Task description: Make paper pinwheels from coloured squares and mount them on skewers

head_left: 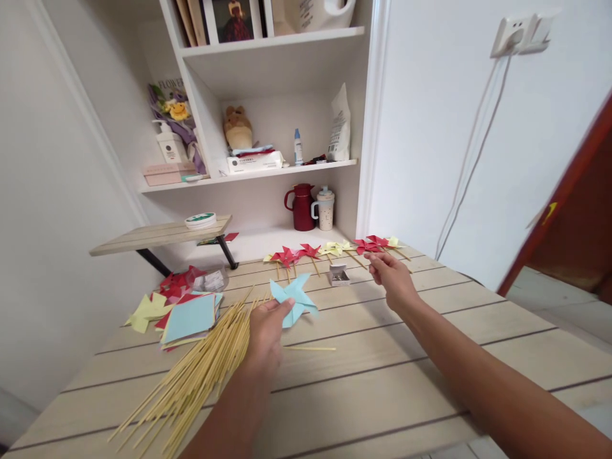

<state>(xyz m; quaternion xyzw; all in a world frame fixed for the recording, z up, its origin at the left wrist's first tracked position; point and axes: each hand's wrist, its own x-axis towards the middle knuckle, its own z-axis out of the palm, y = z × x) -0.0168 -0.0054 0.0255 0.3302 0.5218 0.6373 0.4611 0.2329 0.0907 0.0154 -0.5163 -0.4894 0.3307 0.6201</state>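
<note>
Left hand point(266, 325), pinching blue paper pinwheel point(299, 294), thumb uppermost; right hand point(391, 275), extended forward, fingertips drawn together, contents indiscernible

"FLOWER" reads on the pale backing point(171, 84) behind the bouquet point(178, 111); other lettering is too small.

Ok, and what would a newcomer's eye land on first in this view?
Probably the light-blue paper pinwheel in the left hand, held over the middle of the table. Next, the big fanned heap of thin sticks to its left, beside the stack of colored paper squares. Then the row of red and yellow pinwheels along the table's far side.
</note>
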